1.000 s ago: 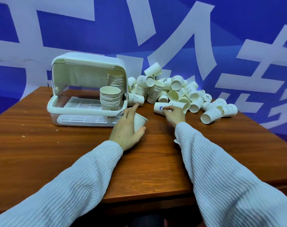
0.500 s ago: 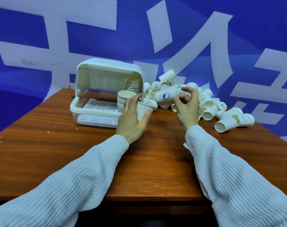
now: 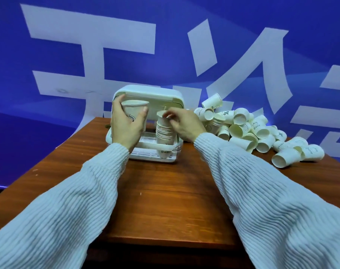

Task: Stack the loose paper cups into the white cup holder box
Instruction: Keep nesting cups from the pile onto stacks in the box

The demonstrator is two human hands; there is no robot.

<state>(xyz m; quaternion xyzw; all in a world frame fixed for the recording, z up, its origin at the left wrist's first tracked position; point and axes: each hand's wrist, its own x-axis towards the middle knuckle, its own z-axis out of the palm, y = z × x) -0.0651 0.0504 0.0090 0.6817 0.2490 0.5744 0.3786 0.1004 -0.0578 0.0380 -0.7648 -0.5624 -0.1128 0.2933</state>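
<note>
The white cup holder box stands open at the far middle of the wooden table. A stack of nested paper cups rises upright at its front right. My right hand pinches the rim of the top cup on that stack. My left hand holds one upright paper cup in the air in front of the box's left side. Several loose paper cups lie heaped to the right of the box.
A blue banner with big white characters fills the background behind the table. More loose cups lie on their sides near the table's right edge. Bare wood stretches between me and the box.
Both hands rose from the table toward the box. My right hand carried its cup from the pile onto the stack; my left hand lifted its cup up before the box.
</note>
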